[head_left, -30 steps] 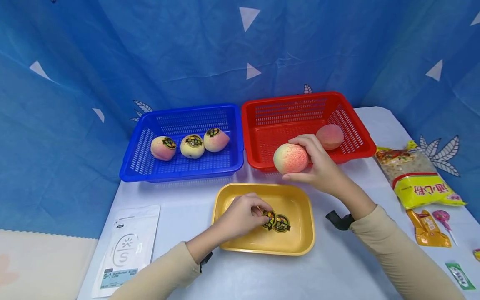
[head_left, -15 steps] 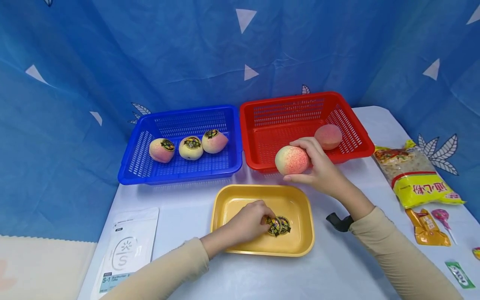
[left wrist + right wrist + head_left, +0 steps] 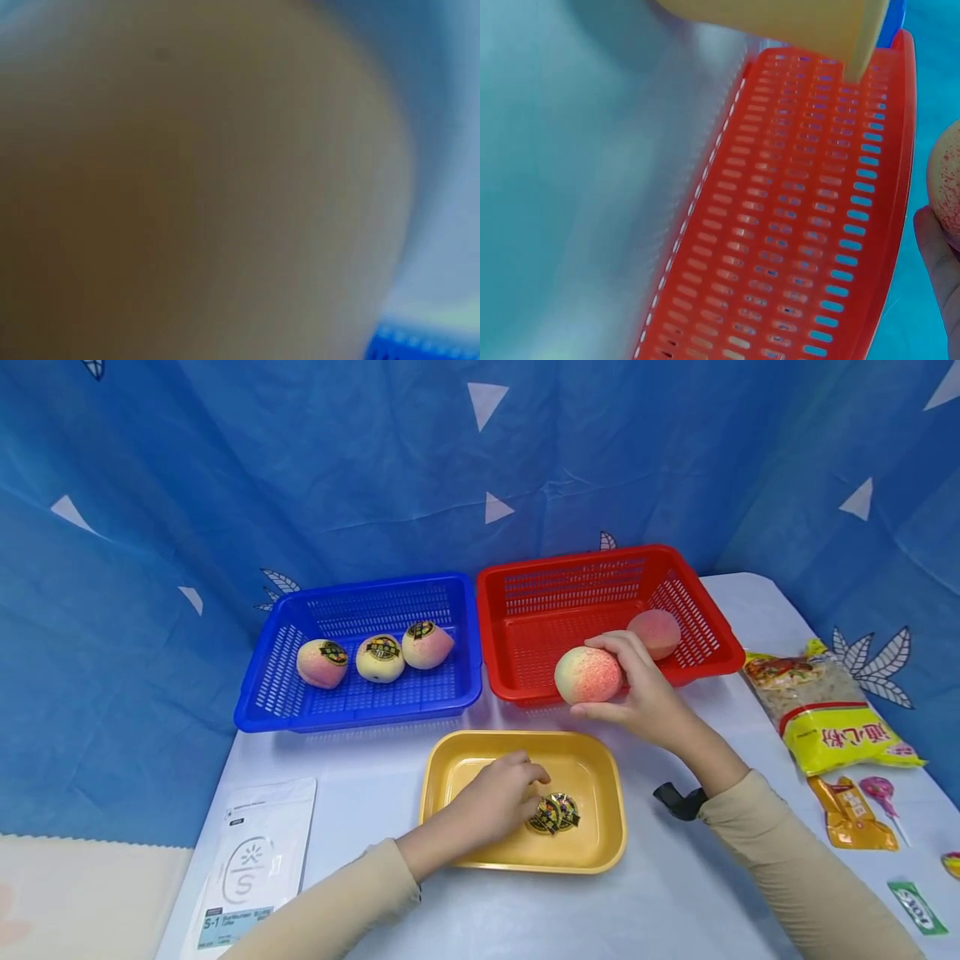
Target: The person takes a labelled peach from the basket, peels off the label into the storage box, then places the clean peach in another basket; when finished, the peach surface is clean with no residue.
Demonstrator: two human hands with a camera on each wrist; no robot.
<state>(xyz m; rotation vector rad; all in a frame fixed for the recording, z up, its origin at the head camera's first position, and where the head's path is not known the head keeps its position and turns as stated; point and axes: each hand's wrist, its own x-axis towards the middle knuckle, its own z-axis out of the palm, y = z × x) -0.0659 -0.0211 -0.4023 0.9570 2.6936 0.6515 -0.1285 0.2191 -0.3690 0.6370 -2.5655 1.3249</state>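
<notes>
My right hand (image 3: 648, 702) grips a pale yellow and red peach (image 3: 588, 675) between fingers and thumb, just in front of the red basket (image 3: 525, 696). In the right wrist view only the thumb and a slice of the peach (image 3: 949, 180) show at the right edge. My left hand (image 3: 495, 797) is inside the yellow tray (image 3: 611, 852), fingers loosely bent, fingertips right at two overlapping round black-and-gold stickers (image 3: 558, 814). Its thumb is hidden. Blurred skin fills most of the left wrist view.
Three stickered peaches (image 3: 380, 658) sit in the blue basket (image 3: 352, 720). Another peach (image 3: 655, 634) lies in the red basket. A white coffee bag (image 3: 251, 868) is at left. Along the right lie a pasta bag (image 3: 832, 710), an orange packet (image 3: 851, 818), a lollipop (image 3: 877, 789) and a green packet (image 3: 917, 907).
My left hand's fingers have loosened and lifted slightly over the stickers, which have shifted closer together. The right hand still holds the peach, with a small drift to the right.
</notes>
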